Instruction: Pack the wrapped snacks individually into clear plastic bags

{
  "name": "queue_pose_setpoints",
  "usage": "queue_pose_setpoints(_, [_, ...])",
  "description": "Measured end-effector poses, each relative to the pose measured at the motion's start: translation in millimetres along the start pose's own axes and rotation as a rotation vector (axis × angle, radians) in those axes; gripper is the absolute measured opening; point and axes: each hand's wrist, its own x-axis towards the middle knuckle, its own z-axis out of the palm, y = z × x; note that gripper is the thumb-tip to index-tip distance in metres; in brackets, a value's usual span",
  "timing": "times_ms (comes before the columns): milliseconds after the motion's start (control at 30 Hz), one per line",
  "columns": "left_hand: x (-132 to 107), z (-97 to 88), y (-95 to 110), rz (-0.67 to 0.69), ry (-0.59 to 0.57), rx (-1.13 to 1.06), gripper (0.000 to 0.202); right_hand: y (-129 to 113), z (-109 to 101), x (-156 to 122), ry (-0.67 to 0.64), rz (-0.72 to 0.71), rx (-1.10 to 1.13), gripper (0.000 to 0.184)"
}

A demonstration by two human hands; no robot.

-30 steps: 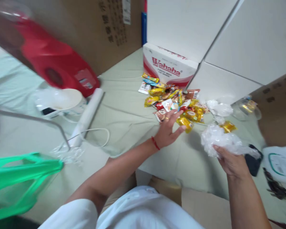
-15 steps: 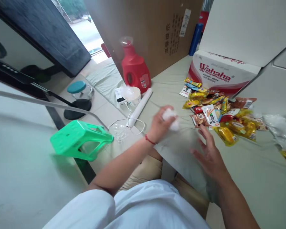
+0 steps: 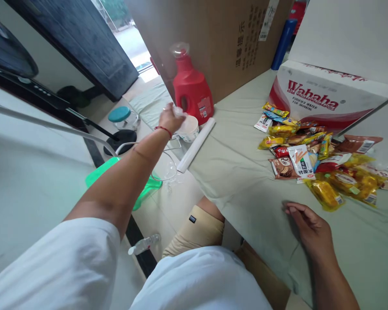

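at the far left a green stool [image 3: 100,172] is partly hidden by the left arm, and below it a clear bottle [image 3: 144,244] lies on its side on the floor. the left hand [image 3: 170,121] is stretched to the white tub [image 3: 189,131], with crumpled plastic [image 3: 180,113] at its fingers, just above the rim; i cannot tell whether the fingers grasp this plastic or let it go. the red jug [image 3: 194,92] behind has a label with barcode, its print too small to read. next to the tub lies a white roll [image 3: 196,146]. the cardboard box [image 3: 223,47] carries the line 温馨提示, with smaller lines and a white sticker. on the pale green cloth [image 3: 239,181], a brown packet [image 3: 282,168] shows a mark like the letter q, and a white packet [image 3: 300,160] has chinese characters and orange sticks pictured. the right hand [image 3: 313,230] is near them, thumb and fingertips pinched together, nothing visible between. behind, the white and red carton [image 3: 310,97] reads "wahaha ®, purified water for drinking". yellow packets [image 3: 325,193] lie farthest right.
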Motion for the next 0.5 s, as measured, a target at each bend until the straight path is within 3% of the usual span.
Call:
queue_pose_setpoints(67, [-6, 20.3, 11, -0.006, -0.160, 0.072, 0.077, 3, 1, 3, 0.018, 0.001, -0.014, 0.045])
queue_pose_setpoints(167, [-10, 37.9, 26, 0.013, -0.258, 0.170, 0.079, 6, 3, 2, 0.021, -0.064, -0.049, 0.041])
queue_pose_setpoints(333, [-4, 42.2, 27, 0.030, -0.323, 0.307, 0.088, 7, 3, -2, -0.019, -0.206, -0.091, 0.036])
queue_pose_setpoints(500, [8, 38.9, 23, 0.016, -0.348, 0.221, 0.095, 8, -1, -1, -0.048, -0.260, -0.113, 0.033])
